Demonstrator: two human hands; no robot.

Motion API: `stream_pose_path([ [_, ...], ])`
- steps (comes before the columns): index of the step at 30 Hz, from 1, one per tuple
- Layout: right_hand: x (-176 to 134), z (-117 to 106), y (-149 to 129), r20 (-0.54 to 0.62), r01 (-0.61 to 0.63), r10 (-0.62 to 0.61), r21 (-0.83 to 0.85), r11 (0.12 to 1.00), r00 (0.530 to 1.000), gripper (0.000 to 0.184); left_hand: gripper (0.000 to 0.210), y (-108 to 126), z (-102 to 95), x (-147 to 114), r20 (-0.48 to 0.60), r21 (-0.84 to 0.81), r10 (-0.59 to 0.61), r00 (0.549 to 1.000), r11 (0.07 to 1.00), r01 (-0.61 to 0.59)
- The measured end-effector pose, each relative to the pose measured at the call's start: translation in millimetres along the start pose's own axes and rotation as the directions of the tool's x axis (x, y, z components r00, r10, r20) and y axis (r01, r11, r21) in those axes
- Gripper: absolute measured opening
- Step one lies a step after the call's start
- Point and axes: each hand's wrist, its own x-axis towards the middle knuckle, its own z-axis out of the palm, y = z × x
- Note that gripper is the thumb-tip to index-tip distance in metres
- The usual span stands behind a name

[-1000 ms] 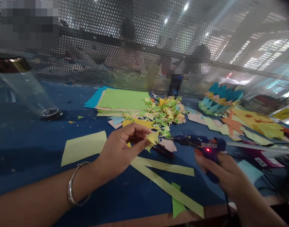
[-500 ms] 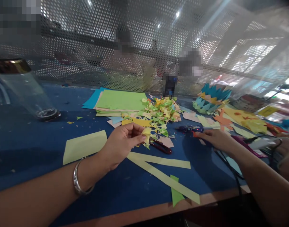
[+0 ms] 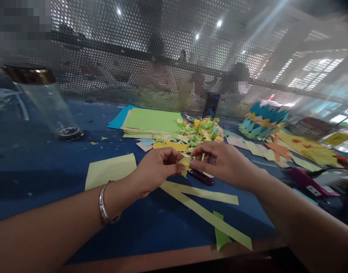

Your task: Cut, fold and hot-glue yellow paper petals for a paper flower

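My left hand (image 3: 162,167), with a silver bangle at its wrist, pinches a small yellow paper piece (image 3: 185,167) between thumb and fingers. Facing it, my right hand (image 3: 222,161) has its thumb and fingertips at the paper's right edge, curled around it with a small gap between them. Just below the fingers lies a dark red-handled tool (image 3: 204,178), its front end partly hidden. Two long pale yellow paper strips (image 3: 208,193) fan out on the blue table (image 3: 191,235), one crossing a green scrap (image 3: 220,235). A pale yellow sheet (image 3: 110,170) rests beyond my left forearm.
Behind my hands are a stack of green sheets (image 3: 154,120) and a heap of cut paper bits (image 3: 204,131). A lidded clear jar (image 3: 49,102) stands left. A zigzag paper crown (image 3: 262,121) and a magenta box (image 3: 310,184) are right. A perforated metal screen (image 3: 174,83) closes the back.
My right hand has left the blue glue gun and moved left to the yellow paper piece. My left hand keeps its pinch. The view has shifted slightly left.
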Motion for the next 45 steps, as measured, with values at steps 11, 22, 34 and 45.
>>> stream_pose_path([
  [11,7.6,25.6,17.8,-0.133,0.21,-0.207,0.004,0.978,0.969,0.013,0.024,-3.4,-4.1,9.5,-0.078,0.103,-0.004,0.997,0.995,0.012],
  [22,3.5,36.6,27.5,-0.17,0.26,-0.244,0.085,0.962,0.955,0.013,0.017,-1.6,-2.8,13.5,-0.049,0.03,-0.017,0.999,0.999,0.018],
  [34,1.0,36.3,28.7,-0.188,0.241,-0.212,0.142,0.96,0.959,0.018,0.02,2.3,-2.5,12.3,-0.071,-0.044,-0.114,0.991,0.993,0.111],
  [45,2.2,40.9,29.6,-0.294,0.258,-0.221,0.096,0.961,0.93,0.014,0.028,-0.4,1.2,8.3,-0.044,0.065,0.012,0.999,0.998,-0.009],
])
